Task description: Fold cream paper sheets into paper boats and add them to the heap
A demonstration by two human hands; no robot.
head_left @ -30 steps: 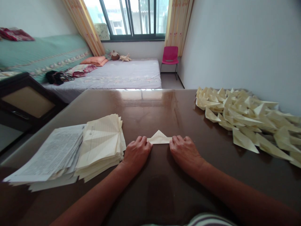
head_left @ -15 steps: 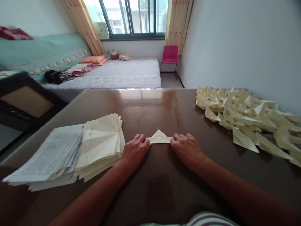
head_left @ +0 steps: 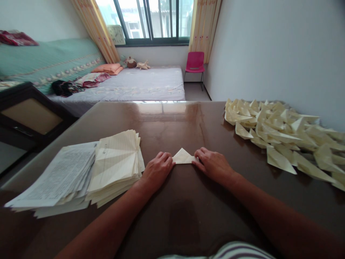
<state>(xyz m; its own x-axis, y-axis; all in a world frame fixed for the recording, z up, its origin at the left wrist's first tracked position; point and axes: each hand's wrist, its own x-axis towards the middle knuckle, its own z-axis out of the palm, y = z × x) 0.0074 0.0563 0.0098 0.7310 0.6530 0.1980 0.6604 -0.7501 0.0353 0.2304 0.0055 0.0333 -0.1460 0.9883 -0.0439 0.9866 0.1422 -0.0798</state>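
A small folded cream paper piece (head_left: 183,157) with a pointed top lies flat on the dark brown table (head_left: 175,122) in front of me. My left hand (head_left: 156,169) has its fingers curled and pressed on the piece's left end. My right hand (head_left: 213,164) pinches the right end with bent fingers. A stack of lined and printed sheets (head_left: 81,172) lies just left of my left hand. A heap of several folded paper shapes (head_left: 280,133) covers the table's right side.
Beyond the table's far edge are a bed (head_left: 129,84) with pillows and clothes, a pink chair (head_left: 195,64) under the window, and a dark cabinet (head_left: 27,115) at the left. A white wall runs along the right.
My two hands have drawn closer together on the folded piece, and its visible part is now narrower. The right hand's fingers have shifted left onto the paper's end.
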